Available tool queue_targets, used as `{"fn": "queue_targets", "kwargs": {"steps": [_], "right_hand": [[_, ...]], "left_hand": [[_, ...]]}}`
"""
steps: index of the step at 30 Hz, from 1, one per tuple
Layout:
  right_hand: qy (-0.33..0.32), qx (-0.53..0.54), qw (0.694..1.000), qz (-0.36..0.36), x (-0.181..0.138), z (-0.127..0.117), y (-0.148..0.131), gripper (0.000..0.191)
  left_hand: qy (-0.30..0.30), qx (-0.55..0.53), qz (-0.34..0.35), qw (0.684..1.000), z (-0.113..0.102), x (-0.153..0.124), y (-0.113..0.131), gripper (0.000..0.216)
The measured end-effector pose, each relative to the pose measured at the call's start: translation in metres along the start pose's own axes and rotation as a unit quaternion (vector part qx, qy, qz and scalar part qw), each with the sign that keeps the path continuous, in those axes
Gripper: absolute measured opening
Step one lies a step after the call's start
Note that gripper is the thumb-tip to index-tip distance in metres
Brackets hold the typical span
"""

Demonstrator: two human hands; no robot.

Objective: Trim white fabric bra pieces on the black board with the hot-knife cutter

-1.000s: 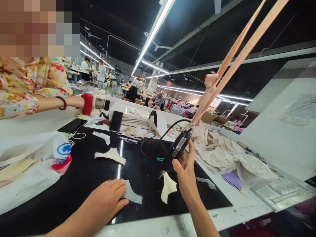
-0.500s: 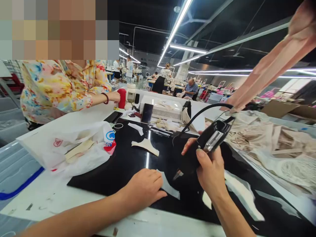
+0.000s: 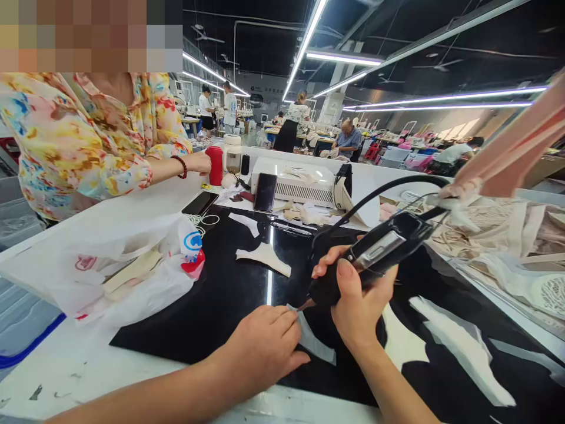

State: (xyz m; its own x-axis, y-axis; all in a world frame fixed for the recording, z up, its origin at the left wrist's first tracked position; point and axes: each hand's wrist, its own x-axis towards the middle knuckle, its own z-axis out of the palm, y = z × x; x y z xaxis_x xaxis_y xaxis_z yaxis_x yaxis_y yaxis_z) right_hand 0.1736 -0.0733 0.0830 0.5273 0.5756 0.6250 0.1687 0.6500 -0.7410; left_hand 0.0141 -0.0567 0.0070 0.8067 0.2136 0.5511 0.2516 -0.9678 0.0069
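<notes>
On the near middle of the black mat (image 3: 189,318) lies a thin, translucent greyish-white cut piece (image 3: 316,343) with a curved edge, and above it slants a black corded power tool (image 3: 399,235) with a silver plate on its casing, its narrow tip pointing down toward the piece's upper end. Over the mat's left edge, a white plastic bag (image 3: 73,291) printed in blue and red holds cream strips (image 3: 132,274). Above the mat's near part, the left hand (image 3: 265,344) rests palm down, fingers loosely bent, thumb apart, pressing the piece without gripping it, while the right hand (image 3: 359,300) is wrapped round the tool.
</notes>
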Motion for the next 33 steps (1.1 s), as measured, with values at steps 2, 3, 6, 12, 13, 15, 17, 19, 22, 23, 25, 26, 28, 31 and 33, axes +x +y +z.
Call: {"fn": "queue_targets", "kwargs": {"steps": [2,3,6,12,13,15,17,19,22,23,25,26,28,31,33], "right_hand": [[-0.006,0.018,1.000,-0.013,0.000,-0.001,0.002,0.035],[-0.006,0.022,1.000,-0.019,0.000,-0.002,0.003,0.036],[0.003,0.023,0.999,-0.027,0.002,-0.003,0.006,0.035],[0.023,0.028,0.999,-0.026,0.006,-0.004,0.002,0.035],[0.027,0.033,0.999,-0.028,0.006,-0.004,0.001,0.036],[0.027,0.043,0.998,-0.032,0.005,-0.004,-0.001,0.036],[0.019,0.046,0.998,-0.027,0.004,-0.004,-0.001,0.036],[0.010,0.043,0.999,-0.015,0.001,-0.005,0.001,0.037],[0.004,0.035,0.999,-0.009,-0.001,-0.007,0.005,0.039],[0.005,0.032,0.999,-0.015,-0.001,-0.007,0.006,0.038],[0.013,0.026,0.999,-0.031,0.000,-0.008,0.008,0.037],[0.016,0.024,0.999,-0.036,0.001,-0.008,0.008,0.036],[0.018,0.027,0.999,-0.034,0.002,-0.008,0.009,0.037],[0.016,0.032,0.999,-0.027,0.003,-0.008,0.008,0.037],[0.013,0.032,0.999,-0.030,0.003,-0.008,0.008,0.036]], "left_hand": [[-0.004,-0.001,-0.006,1.000,-0.001,0.000,0.001,0.036],[-0.006,-0.002,-0.008,1.000,-0.001,0.000,0.001,0.036],[-0.008,-0.003,-0.008,1.000,-0.001,0.000,0.002,0.036],[-0.015,-0.001,-0.008,1.000,-0.006,0.000,0.002,0.035],[-0.017,-0.002,-0.007,1.000,-0.007,0.001,0.001,0.035],[-0.021,-0.004,-0.008,1.000,-0.008,0.001,0.001,0.034],[-0.026,-0.006,-0.008,1.000,-0.007,0.001,0.001,0.034],[-0.031,-0.008,-0.009,0.999,-0.007,0.001,0.001,0.034],[-0.041,-0.012,-0.008,0.999,-0.007,0.001,0.000,0.035],[-0.043,-0.014,-0.009,0.999,-0.007,0.001,0.000,0.035],[-0.042,-0.016,-0.008,0.999,-0.009,0.001,0.000,0.034],[-0.040,-0.016,-0.008,0.999,-0.009,0.001,0.000,0.034],[-0.039,-0.017,-0.008,0.999,-0.011,0.001,0.000,0.034],[-0.042,-0.019,-0.009,0.999,-0.013,0.002,0.000,0.033],[-0.042,-0.020,-0.010,0.999,-0.014,0.002,0.000,0.033]]}}
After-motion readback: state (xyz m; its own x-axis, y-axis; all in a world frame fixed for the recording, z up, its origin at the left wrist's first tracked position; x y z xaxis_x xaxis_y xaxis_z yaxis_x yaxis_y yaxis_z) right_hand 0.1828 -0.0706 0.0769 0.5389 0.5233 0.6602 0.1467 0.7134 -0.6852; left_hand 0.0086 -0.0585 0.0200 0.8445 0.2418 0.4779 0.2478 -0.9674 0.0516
